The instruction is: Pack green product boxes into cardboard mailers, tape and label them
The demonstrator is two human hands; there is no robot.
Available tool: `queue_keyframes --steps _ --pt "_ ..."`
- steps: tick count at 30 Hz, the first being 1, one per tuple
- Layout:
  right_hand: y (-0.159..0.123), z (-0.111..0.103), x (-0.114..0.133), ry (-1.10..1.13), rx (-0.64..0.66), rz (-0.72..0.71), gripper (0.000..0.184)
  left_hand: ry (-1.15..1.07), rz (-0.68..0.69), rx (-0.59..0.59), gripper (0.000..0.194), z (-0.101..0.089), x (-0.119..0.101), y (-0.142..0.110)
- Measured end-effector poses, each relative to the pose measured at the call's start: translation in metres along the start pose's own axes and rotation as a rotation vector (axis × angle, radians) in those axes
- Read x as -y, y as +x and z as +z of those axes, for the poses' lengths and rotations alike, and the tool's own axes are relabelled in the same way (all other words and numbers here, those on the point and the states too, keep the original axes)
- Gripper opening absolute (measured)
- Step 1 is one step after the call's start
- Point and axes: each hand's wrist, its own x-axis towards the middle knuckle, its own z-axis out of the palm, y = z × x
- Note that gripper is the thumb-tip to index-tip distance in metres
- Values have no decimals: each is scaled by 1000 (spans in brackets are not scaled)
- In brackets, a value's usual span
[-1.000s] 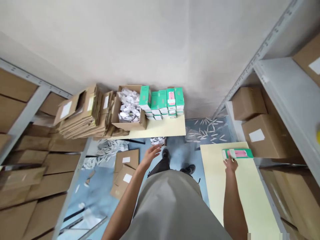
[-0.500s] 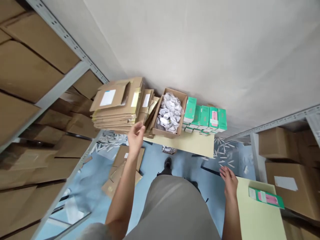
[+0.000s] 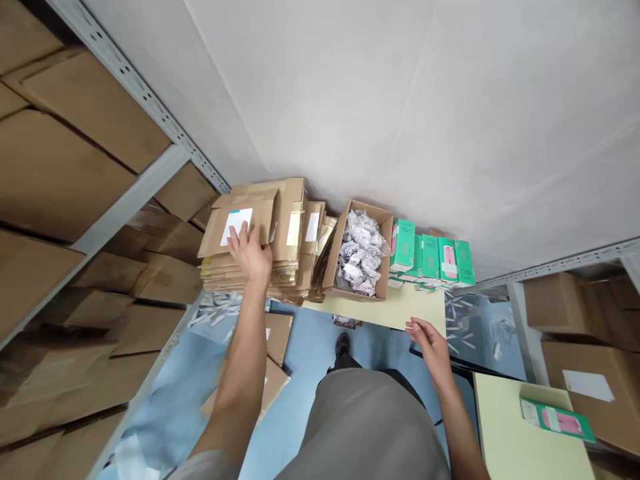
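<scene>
1 flattened brown cardboard box (image 3: 238, 221) lies at 9 o'clock under the left hand (image 3: 251, 257), its fingers slightly spread; whether they grip, I cannot tell. Apparently it is not yet lifted. At 4 o'clock the right hand (image 3: 431, 348) curls loosely, empty; beyond, 1 green-and-pink rectangular carton (image 3: 557, 420) lies on the pale-yellow table (image 3: 530, 445).
</scene>
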Motion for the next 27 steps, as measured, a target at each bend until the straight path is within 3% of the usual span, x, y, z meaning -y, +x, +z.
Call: queue_keyframes --steps 4,7,11,13,16,18,20,23,27 --pt "2 20 14 -14 46 -56 70 -52 11 -4 57 7 5 6" --pt "1 33 18 -20 73 -104 68 -142 -10 -93 57 -1 -5 8" --pt "-1 42 25 12 118 -124 62 -325 66 -291 47 -36 -51 -1" --pt "-2 39 33 36 122 -149 57 -464 121 -277 39 -56 -87 -14" --pt "-5 20 47 59 5 -249 50 -657 82 -47 37 -68 -141 -42" --pt "-9 -4 52 73 -178 -327 53 -780 65 237 44 -56 -174 -62" --pt "-18 -35 50 72 -401 -368 61 -879 51 579 51 -28 -204 -86" --pt "-52 -87 27 30 -672 -326 73 -967 41 1061 57 25 -246 -134" --pt "-128 -140 -28 -109 -956 -141 73 -1028 76 1515 54 81 -299 -214"
